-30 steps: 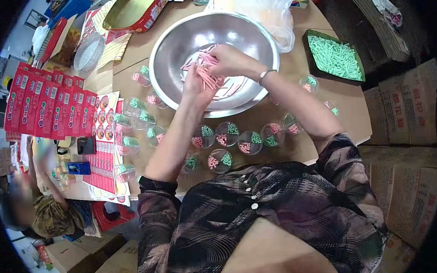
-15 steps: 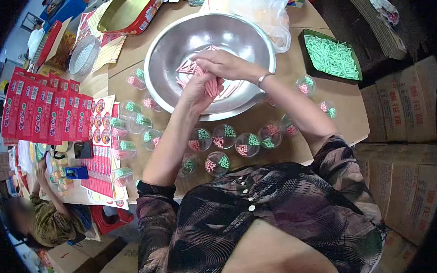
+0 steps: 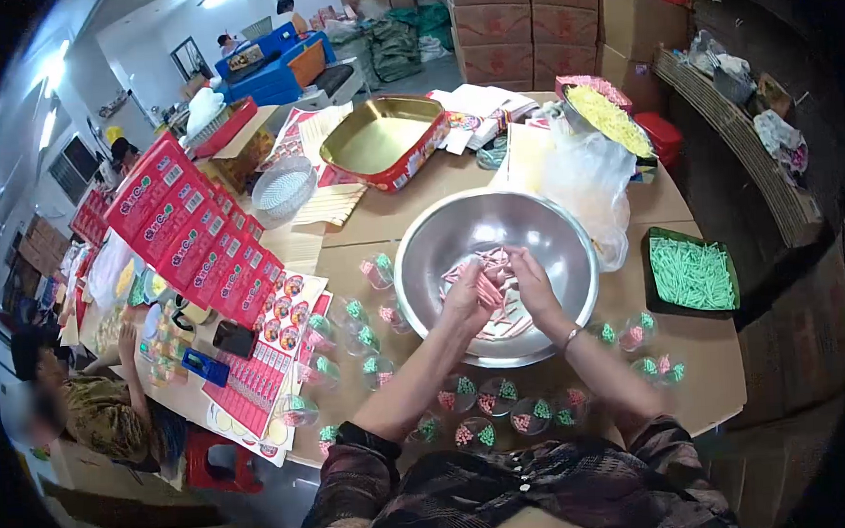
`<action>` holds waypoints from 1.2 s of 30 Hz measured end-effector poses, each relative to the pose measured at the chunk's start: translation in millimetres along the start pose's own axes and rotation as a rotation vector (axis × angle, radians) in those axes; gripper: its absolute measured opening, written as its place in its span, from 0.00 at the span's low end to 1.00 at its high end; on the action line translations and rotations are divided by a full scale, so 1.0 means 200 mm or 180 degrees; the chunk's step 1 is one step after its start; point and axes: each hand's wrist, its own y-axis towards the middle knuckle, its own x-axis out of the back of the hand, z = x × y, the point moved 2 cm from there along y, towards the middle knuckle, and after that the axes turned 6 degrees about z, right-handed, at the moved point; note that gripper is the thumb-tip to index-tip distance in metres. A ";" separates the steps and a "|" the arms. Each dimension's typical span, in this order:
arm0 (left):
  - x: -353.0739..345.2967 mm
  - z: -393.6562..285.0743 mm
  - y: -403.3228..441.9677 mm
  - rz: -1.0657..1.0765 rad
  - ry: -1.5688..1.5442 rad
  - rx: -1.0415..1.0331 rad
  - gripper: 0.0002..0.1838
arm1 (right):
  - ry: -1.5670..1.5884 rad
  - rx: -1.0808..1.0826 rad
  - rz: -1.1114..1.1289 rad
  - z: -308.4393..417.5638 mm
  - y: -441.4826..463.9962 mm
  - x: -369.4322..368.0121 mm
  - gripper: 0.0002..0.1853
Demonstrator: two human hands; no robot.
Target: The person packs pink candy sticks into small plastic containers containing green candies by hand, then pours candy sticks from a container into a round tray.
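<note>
Left hand (image 3: 464,302) grips pink sticks (image 3: 488,288), probably light and brittle, best held mid-length; right hand (image 3: 537,292) is cupped, unclosed.

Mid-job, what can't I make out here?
Head view:
Number of pink sticks in the left hand: hidden by overlap and the hand itself.
Metal bowl: part of its floor, covered by pink sticks.
Clear cups: exact count inside, too small and partly blurred.
Red packets: fine print too small.
Carton stack: top cut off by the upper edge.
</note>
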 end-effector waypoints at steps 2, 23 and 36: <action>0.03 -0.02 0.02 -0.0051 -0.0170 -0.0197 0.13 | 0.0892 -0.0379 0.0025 -0.04 0.00 -0.03 0.18; -0.29 0.13 -0.07 0.0181 0.4429 -0.3695 0.24 | 0.2386 -0.0299 -0.0440 0.16 -0.10 -0.05 0.11; -0.25 0.12 -0.07 -0.0170 0.4536 -0.3657 0.23 | 0.1981 -0.0031 -0.0324 0.00 -0.03 0.03 0.07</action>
